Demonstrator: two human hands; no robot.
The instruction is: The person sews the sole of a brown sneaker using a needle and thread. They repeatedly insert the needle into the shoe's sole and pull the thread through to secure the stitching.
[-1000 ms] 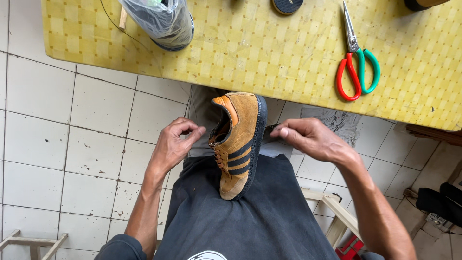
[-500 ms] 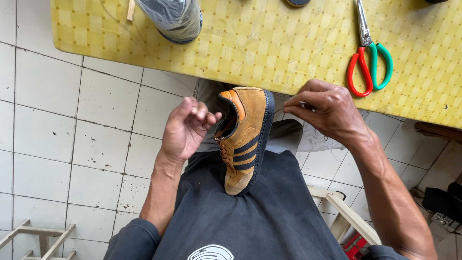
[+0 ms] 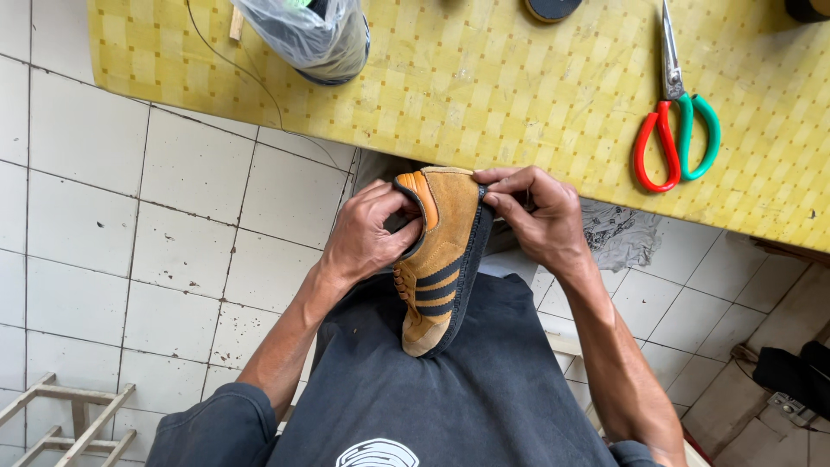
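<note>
Head view shows your two hands closed on a tan suede shoe (image 3: 441, 259) with dark side stripes, which lies toe-down on your lap over the dark shirt, its heel end raised towards the near edge of the yellow checked tabletop (image 3: 519, 95). Your left hand (image 3: 367, 238) comes in from the left with its fingers curled together over the orange-lined collar at the heel, thumb on the rim and fingertips tucked into the opening. Your right hand (image 3: 536, 216) meets it from the other side, fingers (image 3: 501, 203) bunched and pinched on the dark sole edge at the back of the heel, just beside the suede. Both wrists bend inward, forearms running up from the lower corners of the picture, so the shoe sits clamped between the two hands just below the tabletop's near edge. On the tabletop, a pair of scissors (image 3: 679, 130) with one red and one green handle lies near the right end, blades pointing to the far edge. At the far edge towards the left, a dark rounded thing wrapped in a clear plastic bag (image 3: 303, 35) stands, and you cannot tell what it holds. A crumpled patterned cloth (image 3: 618, 233) lies on the tiled floor under the tabletop's edge, just right of your right hand.
</note>
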